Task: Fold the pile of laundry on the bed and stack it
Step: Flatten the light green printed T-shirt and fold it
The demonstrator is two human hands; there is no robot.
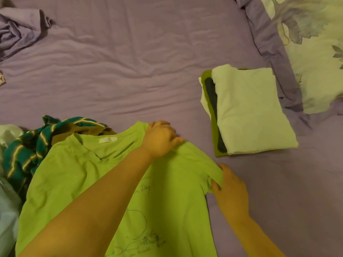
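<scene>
A lime-green T-shirt (78,182) with a line drawing and handwriting lies spread at the front of the bed, collar to the far side. My left hand (160,139) grips its right shoulder seam with curled fingers. My right hand (229,191) pinches the end of the right sleeve between thumb and fingers. To the right stands a stack of folded laundry (246,110): a pale green piece on top, a dark grey and an olive-green piece below. A green striped garment (27,151) lies crumpled at the left, partly under the shirt.
The purple bedsheet (130,62) spreads wrinkled across the middle. A floral duvet with a purple border (311,52) lies at the far right. A crumpled purple cloth (20,28) sits at the far left. Pale laundry (7,210) is heaped at the left edge.
</scene>
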